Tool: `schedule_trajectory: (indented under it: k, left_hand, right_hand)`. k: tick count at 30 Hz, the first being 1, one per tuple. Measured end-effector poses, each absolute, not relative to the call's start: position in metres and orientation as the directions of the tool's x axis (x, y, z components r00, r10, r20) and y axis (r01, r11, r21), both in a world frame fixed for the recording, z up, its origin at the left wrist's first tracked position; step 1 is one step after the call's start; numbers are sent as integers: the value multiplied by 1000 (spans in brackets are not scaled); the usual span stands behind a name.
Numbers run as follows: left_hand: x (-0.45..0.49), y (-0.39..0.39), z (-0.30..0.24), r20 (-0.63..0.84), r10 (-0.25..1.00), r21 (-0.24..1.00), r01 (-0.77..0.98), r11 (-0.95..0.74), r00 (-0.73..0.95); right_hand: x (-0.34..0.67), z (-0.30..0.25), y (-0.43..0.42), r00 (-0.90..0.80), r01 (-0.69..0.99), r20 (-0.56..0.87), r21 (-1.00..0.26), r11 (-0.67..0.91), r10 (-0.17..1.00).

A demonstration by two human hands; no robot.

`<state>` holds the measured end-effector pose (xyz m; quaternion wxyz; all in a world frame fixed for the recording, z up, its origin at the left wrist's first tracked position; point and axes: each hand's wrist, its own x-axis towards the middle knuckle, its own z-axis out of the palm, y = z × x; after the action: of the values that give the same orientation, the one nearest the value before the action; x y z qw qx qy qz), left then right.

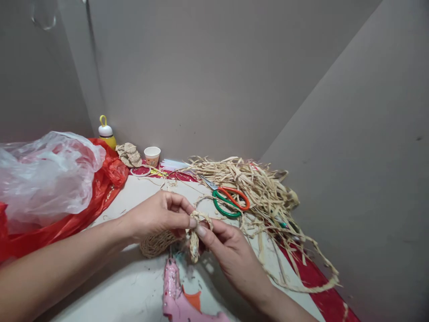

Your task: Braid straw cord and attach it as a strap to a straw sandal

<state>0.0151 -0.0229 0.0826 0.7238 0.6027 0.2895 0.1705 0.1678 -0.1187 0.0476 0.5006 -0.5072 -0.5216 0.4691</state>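
Observation:
Between both hands is a small coiled piece of braided straw cord [194, 248], held above the table. My left hand [167, 217] pinches its upper left side between thumb and fingers. On the other side, my right hand [224, 243] grips it, thumb tip close to the left thumb. A woven straw piece [156, 243] lies below my left hand, partly covered by it. Just below the hands lies a pink glue gun [174, 290] with an orange trigger, its nozzle pointing away from me. Scissors [231, 201] with one red and one green handle lie beyond my right hand.
A heap of dry straw strips [248, 179] fills the back right, with a long braided cord [321, 286] looping from it. Plastic bags [50, 174] lie at left. Along the back stand a yellow bottle [107, 134], woven pieces [129, 155], a paper cup [152, 157] and translucent sticks [174, 165].

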Motion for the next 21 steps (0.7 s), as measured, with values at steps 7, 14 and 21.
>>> schedule_trajectory:
  k: [7, 14, 21]
  left_hand:
    - [19, -25, 73, -174, 642, 979, 61, 194, 747]
    - [18, -25, 76, -132, 633, 988, 50, 145, 763]
    - [17, -25, 73, -124, 622, 983, 10, 183, 773]
  right_hand:
    - [171, 44, -118, 107, 23, 10, -1000, 8, 994]
    - [181, 45, -121, 150, 591, 627, -677, 438, 765]
    - [181, 51, -123, 37, 722, 695, -516, 462, 718]
